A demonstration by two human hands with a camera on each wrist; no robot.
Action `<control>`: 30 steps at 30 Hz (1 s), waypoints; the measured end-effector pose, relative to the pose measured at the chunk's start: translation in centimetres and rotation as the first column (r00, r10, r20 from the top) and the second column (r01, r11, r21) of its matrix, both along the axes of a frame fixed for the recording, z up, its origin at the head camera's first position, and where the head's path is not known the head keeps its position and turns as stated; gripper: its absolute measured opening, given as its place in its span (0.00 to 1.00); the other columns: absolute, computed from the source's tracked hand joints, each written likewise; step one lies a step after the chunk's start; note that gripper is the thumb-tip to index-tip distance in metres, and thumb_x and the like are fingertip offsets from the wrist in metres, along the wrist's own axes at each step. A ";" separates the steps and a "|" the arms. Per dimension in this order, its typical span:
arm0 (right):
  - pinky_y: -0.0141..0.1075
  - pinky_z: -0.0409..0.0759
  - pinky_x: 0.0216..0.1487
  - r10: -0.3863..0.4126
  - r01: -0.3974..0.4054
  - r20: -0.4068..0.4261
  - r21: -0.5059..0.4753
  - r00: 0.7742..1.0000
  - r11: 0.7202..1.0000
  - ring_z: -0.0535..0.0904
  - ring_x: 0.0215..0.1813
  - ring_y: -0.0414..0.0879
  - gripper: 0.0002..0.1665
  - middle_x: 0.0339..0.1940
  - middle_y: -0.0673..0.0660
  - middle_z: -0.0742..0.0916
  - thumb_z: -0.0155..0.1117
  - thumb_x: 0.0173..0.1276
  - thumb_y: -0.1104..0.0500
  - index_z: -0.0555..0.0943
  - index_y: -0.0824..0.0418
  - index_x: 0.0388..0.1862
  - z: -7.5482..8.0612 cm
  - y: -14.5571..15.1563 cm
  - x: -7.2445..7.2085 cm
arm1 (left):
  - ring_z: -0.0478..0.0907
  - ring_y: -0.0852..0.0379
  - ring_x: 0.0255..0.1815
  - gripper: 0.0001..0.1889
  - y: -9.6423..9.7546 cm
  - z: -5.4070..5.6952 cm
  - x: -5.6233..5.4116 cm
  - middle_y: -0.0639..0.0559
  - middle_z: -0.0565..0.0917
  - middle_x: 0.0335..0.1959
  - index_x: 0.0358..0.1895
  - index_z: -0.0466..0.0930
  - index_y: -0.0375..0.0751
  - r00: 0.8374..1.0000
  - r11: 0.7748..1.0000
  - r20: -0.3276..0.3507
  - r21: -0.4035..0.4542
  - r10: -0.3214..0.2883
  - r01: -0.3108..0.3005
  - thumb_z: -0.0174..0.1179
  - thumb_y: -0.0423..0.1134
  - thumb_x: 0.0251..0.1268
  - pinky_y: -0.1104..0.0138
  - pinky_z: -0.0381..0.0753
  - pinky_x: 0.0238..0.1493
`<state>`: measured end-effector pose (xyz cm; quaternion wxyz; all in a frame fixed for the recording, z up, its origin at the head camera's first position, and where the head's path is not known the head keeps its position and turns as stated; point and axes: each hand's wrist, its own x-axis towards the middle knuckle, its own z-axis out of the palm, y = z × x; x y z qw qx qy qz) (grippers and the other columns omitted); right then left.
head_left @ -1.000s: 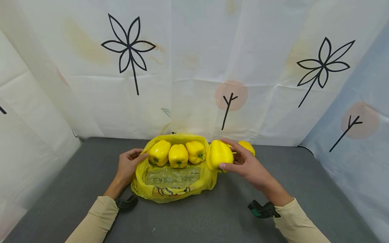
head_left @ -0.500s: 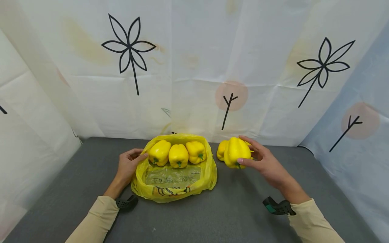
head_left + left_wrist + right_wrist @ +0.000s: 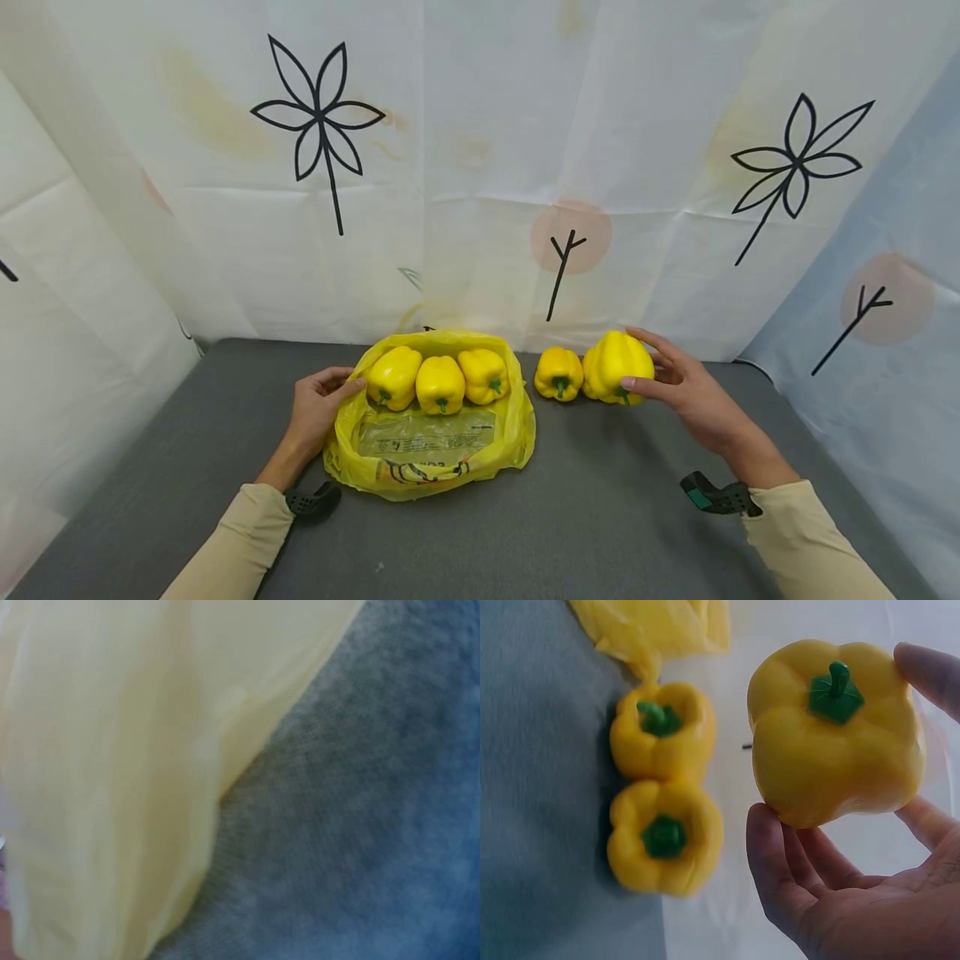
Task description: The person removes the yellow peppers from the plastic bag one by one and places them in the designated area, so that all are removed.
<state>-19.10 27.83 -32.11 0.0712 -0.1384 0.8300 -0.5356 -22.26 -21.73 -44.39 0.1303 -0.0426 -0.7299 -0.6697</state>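
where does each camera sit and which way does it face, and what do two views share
Head: worn on the head, facing forward and down over the yellow bag; the left hand, right hand and both sleeves show.
Left wrist: worn there, facing yellow plastic, likely the bag's, and the grey tabletop, blurred; no hand shows plainly.
Right wrist: worn there, facing the held pepper, two more peppers beyond; fingers show.
Shared: head and right wrist both show the held pepper and right hand.

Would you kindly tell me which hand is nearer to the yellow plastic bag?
The left hand: it holds the left rim of the yellow plastic bag. The right hand is off to its right, holding a yellow pepper.
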 end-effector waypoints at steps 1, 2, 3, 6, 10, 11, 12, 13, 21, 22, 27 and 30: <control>0.33 0.77 0.55 -0.005 0.005 0.004 0.007 1.000 1.000 0.69 0.67 0.57 0.44 0.74 0.67 0.67 0.62 0.78 0.54 0.52 0.46 0.85 0.0 0.2 -0.1 | 0.83 0.63 0.35 0.17 0.0 0.0 0.0 0.59 0.86 0.34 0.53 0.81 0.20 1.000 1.000 0.001 -0.001 0.001 -0.001 0.66 0.33 0.70 0.72 0.85 0.37; 0.33 0.77 0.55 -0.009 0.009 0.010 0.012 1.000 1.000 0.69 0.68 0.58 0.44 0.74 0.67 0.67 0.62 0.78 0.54 0.51 0.46 0.85 0.1 0.5 -0.2 | 0.83 0.63 0.35 0.17 0.0 0.0 0.0 0.59 0.86 0.34 0.53 0.80 0.20 1.000 1.000 0.001 -0.001 -0.001 0.001 0.66 0.33 0.70 0.72 0.85 0.37; 0.33 0.77 0.55 -0.012 0.012 0.014 0.016 1.000 1.000 0.68 0.68 0.58 0.44 0.74 0.68 0.66 0.62 0.78 0.53 0.51 0.46 0.85 0.1 0.7 -0.3 | 0.83 0.63 0.35 0.17 0.0 0.0 0.0 0.59 0.85 0.34 0.53 0.80 0.20 1.000 1.000 0.001 0.000 -0.002 0.002 0.66 0.33 0.70 0.72 0.85 0.37; 0.34 0.78 0.53 -0.024 0.023 0.028 0.022 0.999 0.999 0.69 0.66 0.56 0.45 0.74 0.69 0.65 0.61 0.78 0.53 0.50 0.47 0.85 0.1 1.3 -0.6 | 0.83 0.63 0.35 0.17 -0.1 0.0 0.0 0.59 0.85 0.34 0.53 0.80 0.20 1.000 1.000 0.004 0.000 -0.001 0.001 0.66 0.33 0.70 0.72 0.85 0.37; 0.37 0.80 0.53 -0.034 0.033 0.045 0.021 0.998 0.999 0.73 0.61 0.48 0.45 0.74 0.69 0.65 0.60 0.79 0.53 0.49 0.46 0.85 0.1 2.2 -0.9 | 0.83 0.63 0.35 0.17 -0.1 0.0 0.0 0.58 0.85 0.35 0.53 0.80 0.20 1.000 1.000 0.004 -0.003 -0.001 0.001 0.66 0.33 0.70 0.72 0.85 0.37; 0.37 0.80 0.54 -0.036 0.035 0.051 0.021 0.998 0.999 0.74 0.60 0.46 0.45 0.74 0.69 0.65 0.60 0.79 0.53 0.48 0.46 0.85 0.1 2.4 -1.0 | 0.83 0.63 0.35 0.17 -0.1 0.0 -0.1 0.58 0.85 0.35 0.53 0.80 0.20 1.000 1.000 0.003 -0.004 -0.001 0.001 0.66 0.33 0.70 0.72 0.85 0.37; 0.37 0.80 0.54 -0.039 0.037 0.056 0.023 0.998 0.999 0.74 0.59 0.45 0.45 0.74 0.69 0.65 0.60 0.79 0.52 0.48 0.46 0.85 0.0 2.6 -1.2 | 0.83 0.63 0.35 0.17 -0.1 0.0 -0.1 0.58 0.85 0.35 0.53 0.80 0.20 1.000 1.000 0.003 -0.003 -0.001 0.001 0.66 0.33 0.70 0.72 0.85 0.37; 0.37 0.80 0.55 -0.042 0.041 0.063 0.025 0.997 0.999 0.74 0.59 0.44 0.45 0.74 0.69 0.65 0.60 0.79 0.52 0.47 0.45 0.85 0.0 2.9 -1.3 | 0.83 0.63 0.35 0.17 -0.1 0.0 -0.1 0.58 0.85 0.35 0.53 0.80 0.20 1.000 1.000 0.004 -0.003 -0.001 0.001 0.66 0.33 0.70 0.72 0.85 0.37; 0.32 0.79 0.54 -0.074 0.073 0.105 0.017 0.992 0.997 0.74 0.58 0.41 0.47 0.73 0.71 0.63 0.59 0.80 0.51 0.45 0.48 0.86 -0.7 4.7 -2.6 | 0.83 0.63 0.35 0.17 0.0 0.0 0.0 0.58 0.85 0.35 0.53 0.80 0.19 1.000 1.000 0.013 0.008 -0.003 0.003 0.65 0.33 0.70 0.72 0.85 0.37; 0.31 0.79 0.54 -0.077 0.076 0.109 0.013 0.991 0.997 0.74 0.58 0.40 0.47 0.73 0.71 0.63 0.59 0.80 0.51 0.44 0.49 0.86 -0.8 4.9 -2.7 | 0.83 0.63 0.35 0.17 0.0 0.0 0.0 0.58 0.85 0.35 0.53 0.80 0.19 1.000 1.000 0.012 0.008 -0.003 0.003 0.65 0.33 0.70 0.72 0.85 0.37; 0.30 0.78 0.54 -0.089 0.088 0.122 0.018 0.989 0.996 0.73 0.58 0.40 0.47 0.74 0.73 0.61 0.59 0.80 0.50 0.43 0.52 0.86 -1.3 5.8 -3.3 | 0.83 0.63 0.35 0.17 0.0 0.0 0.0 0.59 0.85 0.34 0.53 0.80 0.19 1.000 1.000 0.007 0.011 -0.004 0.004 0.65 0.32 0.70 0.72 0.85 0.37; 0.36 0.77 0.57 -0.097 0.092 0.124 0.043 0.988 0.995 0.71 0.62 0.46 0.48 0.74 0.73 0.61 0.59 0.79 0.50 0.43 0.52 0.86 -1.7 6.3 -3.7 | 0.83 0.63 0.35 0.17 0.0 0.0 0.0 0.59 0.85 0.34 0.53 0.80 0.19 1.000 1.000 0.006 0.014 -0.005 0.005 0.65 0.32 0.70 0.72 0.85 0.37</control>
